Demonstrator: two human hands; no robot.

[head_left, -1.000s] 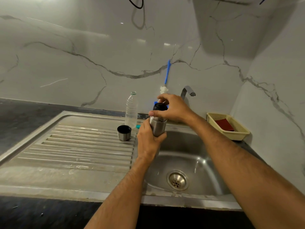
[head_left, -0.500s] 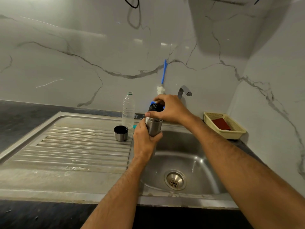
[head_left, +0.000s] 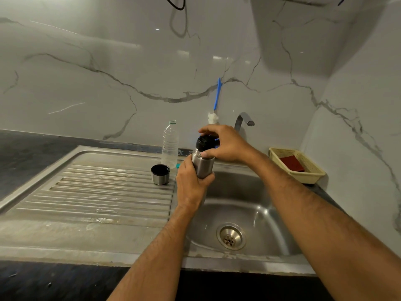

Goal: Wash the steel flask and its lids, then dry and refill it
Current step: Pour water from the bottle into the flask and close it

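while my left hand grips the flask, my right hand has turned further on the stopper above; unscrewing seems underway.

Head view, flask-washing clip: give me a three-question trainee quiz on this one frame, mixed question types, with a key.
1. True or false: the steel cup lid stands on the ribbed drainboard, open side up.
2. Which hand wraps the steel flask body? A) left hand B) right hand C) neither
3. Fill in: the red item lies in the ______ at the back right corner.

Key
1. True.
2. A. The right hand's fingers sit on the black inner lid at the flask top, above the sink basin.
3. Basket: the yellow basket.
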